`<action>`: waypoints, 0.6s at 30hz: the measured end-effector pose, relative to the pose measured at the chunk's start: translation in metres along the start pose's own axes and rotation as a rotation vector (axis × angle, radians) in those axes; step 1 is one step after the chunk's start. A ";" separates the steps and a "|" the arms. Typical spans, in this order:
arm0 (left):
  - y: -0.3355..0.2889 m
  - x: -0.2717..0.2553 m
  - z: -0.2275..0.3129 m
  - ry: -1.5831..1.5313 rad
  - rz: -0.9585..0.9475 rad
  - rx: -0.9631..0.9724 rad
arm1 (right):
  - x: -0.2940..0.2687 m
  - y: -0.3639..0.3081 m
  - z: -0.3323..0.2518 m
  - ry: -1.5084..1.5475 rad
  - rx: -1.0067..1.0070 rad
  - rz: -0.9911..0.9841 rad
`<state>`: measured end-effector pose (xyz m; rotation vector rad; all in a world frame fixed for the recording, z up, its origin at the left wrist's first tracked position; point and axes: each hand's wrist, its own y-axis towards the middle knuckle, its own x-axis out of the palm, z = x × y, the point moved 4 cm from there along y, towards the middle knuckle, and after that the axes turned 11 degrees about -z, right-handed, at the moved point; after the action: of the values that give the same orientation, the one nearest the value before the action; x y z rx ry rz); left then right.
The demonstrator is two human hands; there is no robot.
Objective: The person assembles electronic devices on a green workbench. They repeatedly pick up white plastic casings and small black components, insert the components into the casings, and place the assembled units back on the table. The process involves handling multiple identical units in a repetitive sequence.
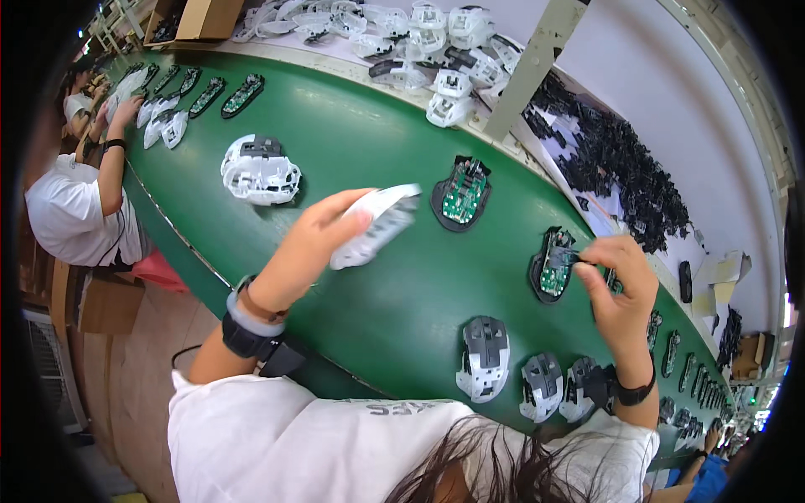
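Left grip (317, 235) clasps a white mouse shell (375, 233), seemingly held clear; right grip (622, 281) pinches a dark piece (563, 257) over a circuit board (553, 280).

White shell (377, 230) blurring at its tip. Dark part (563, 257) at right fingers (614, 249) blurring too, shape unclear. Wrist strap (600, 386) hiding some of a mouse (576, 404). Blue shirt (711, 478) running out of view.

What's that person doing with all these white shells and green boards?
The person's left hand holds a curved white plastic shell, tilted above the long green table. The right hand pinches a small dark grey piece at a green circuit board in a black base; whether they touch is hard to tell. Three grey-and-white mouse-shaped shells sit near the person's body.
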<state>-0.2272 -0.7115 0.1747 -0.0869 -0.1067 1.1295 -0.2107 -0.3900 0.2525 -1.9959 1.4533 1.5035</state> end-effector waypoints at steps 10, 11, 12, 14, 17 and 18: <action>0.020 0.083 0.014 -0.640 -0.497 0.026 | 0.052 0.049 -0.045 -0.016 -0.393 -0.028; 0.020 0.082 0.012 -0.651 -0.474 0.017 | 0.056 0.049 -0.046 -0.040 -0.383 -0.044; 0.020 0.081 0.010 -0.658 -0.450 0.012 | 0.059 0.049 -0.047 -0.065 -0.378 -0.057; 0.021 0.077 0.006 -0.661 -0.402 0.014 | 0.064 0.049 -0.052 -0.139 -0.367 -0.066; 0.021 0.072 0.003 -0.643 -0.349 0.030 | 0.064 0.049 -0.058 -0.216 -0.355 -0.045; 0.020 0.071 0.003 -0.638 -0.344 0.031 | 0.064 0.049 -0.057 -0.198 -0.352 -0.038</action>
<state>-0.2159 -0.6385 0.1782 0.3142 -0.6481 0.7794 -0.2192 -0.4881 0.2410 -1.9711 1.1279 1.9883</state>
